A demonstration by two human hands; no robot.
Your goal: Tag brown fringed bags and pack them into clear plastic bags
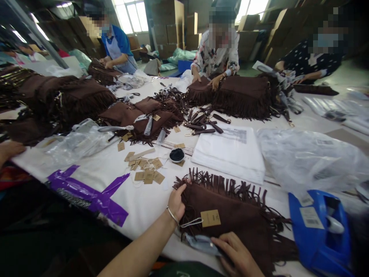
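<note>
A dark brown fringed bag (230,207) lies flat at the table's near edge, its fringe pointing away from me and to the right. My left hand (176,202), with a bangle at the wrist, grips the bag's left edge by the upper corner. A tan paper tag (210,218) on a white string rests on the bag. My right hand (238,252) is closed at the bag's lower side on a strap in clear plastic wrap (201,243). Part of that strap is hidden beneath my fingers.
Loose tan tags (148,176) and a small dish of dark material (177,154) are beyond my left hand. White plastic bags (227,154), a blue tape dispenser (319,231), brown straps (201,125) and stacked fringed bags (242,92) surround the work. Several people stand around the table.
</note>
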